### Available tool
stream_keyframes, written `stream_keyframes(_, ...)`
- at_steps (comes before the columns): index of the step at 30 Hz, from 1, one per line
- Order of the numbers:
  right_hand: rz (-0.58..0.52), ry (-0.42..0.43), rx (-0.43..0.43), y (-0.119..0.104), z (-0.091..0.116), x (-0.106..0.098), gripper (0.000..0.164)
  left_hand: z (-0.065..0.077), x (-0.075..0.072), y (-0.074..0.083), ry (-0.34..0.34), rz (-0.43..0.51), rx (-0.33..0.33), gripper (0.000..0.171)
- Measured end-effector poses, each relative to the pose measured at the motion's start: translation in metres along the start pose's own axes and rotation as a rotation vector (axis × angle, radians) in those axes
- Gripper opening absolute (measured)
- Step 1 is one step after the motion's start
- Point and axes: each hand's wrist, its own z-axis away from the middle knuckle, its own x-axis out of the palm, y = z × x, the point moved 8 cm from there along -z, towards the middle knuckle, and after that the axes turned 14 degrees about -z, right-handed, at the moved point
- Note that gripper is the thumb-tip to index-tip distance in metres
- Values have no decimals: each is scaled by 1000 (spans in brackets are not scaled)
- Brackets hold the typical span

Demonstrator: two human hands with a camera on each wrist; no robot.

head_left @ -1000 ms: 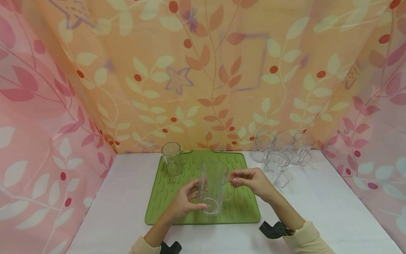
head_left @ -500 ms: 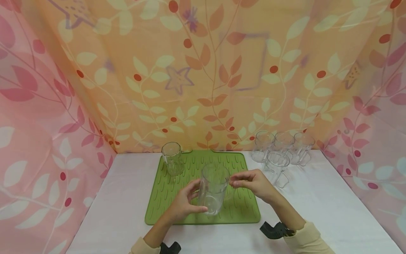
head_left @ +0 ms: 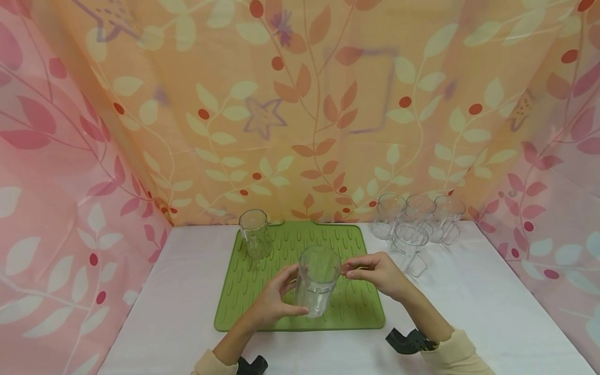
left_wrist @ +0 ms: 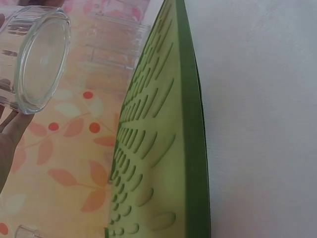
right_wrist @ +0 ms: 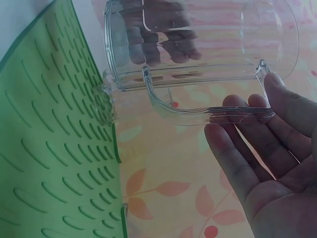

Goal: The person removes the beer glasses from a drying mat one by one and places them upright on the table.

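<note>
A clear glass mug [head_left: 319,289] is held in the air over the green drying mat [head_left: 244,312], its mouth tipped somewhat toward the head camera. My left hand [head_left: 276,299] holds its body from the left, thumb low near the base. On the other side, my right hand [head_left: 377,273] pinches the handle near its upper end; the right wrist view shows the thumb on the handle [right_wrist: 213,115] with fingers beneath it. The thick round base [left_wrist: 44,62] shows in the left wrist view, off the mat. A second glass mug [head_left: 255,237] stands on the mat's back left corner.
At the back right of the white table [head_left: 159,291], several clear glass mugs stand close together, one mug [head_left: 409,245] in front of the others. A flowered curtain [head_left: 309,104] encloses the back and sides, close behind the mat and mugs.
The held mug has tilted so that its mouth turns further toward the head camera, its rim dropping slightly. Both hands keep their hold and shift only a little. The other mugs have not moved.
</note>
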Motion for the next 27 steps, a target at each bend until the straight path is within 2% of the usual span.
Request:
stream_keyframes(12, 13, 24, -9, -1, 1, 1, 30, 0, 1, 2, 4, -18, 22, 89)
stream_keyframes(27, 31, 34, -1, -2, 1, 2, 31, 0, 2, 0, -9, -15, -15, 87)
